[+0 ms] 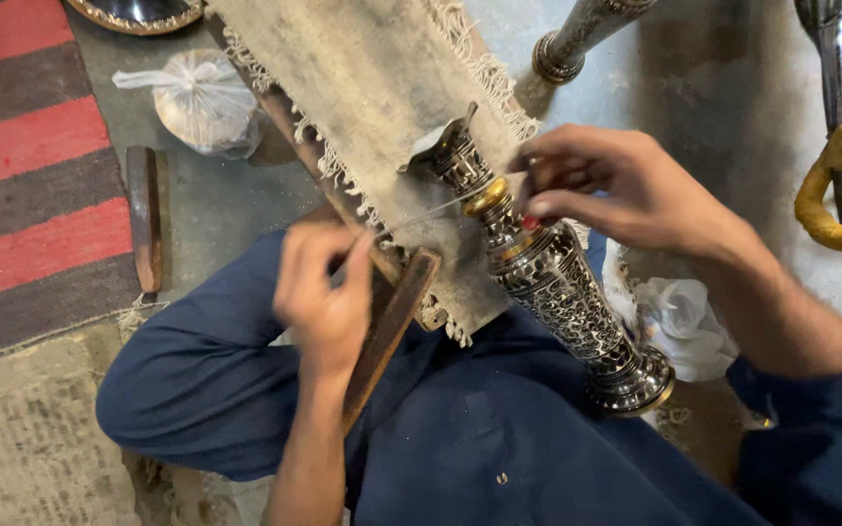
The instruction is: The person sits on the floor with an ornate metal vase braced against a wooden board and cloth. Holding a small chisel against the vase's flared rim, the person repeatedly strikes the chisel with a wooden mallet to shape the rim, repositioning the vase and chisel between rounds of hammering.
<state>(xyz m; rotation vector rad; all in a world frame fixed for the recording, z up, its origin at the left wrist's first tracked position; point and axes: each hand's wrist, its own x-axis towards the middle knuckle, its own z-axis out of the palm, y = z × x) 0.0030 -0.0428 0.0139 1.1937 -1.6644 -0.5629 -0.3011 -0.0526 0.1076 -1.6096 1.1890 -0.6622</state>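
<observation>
An ornate silver metal vase [548, 278] with engraved patterns and a gold band lies tilted across a fringed beige cloth [382, 107] over a wooden board [387, 326] on my lap. My right hand [616, 185] rests on the vase's neck, its fingers pinched by the gold band. My left hand [324, 292] is closed around a thin metal tool [431, 209] whose tip reaches toward the gold band.
A tied plastic bag [202, 97] and a wooden block [143, 214] lie on the floor at left beside a red striped rug [21, 166]. Another metal vase [577, 39] stands at top. Dark metal pieces with yellow wrapping [830, 190] are at right. White plastic [679, 317] lies beneath the vase.
</observation>
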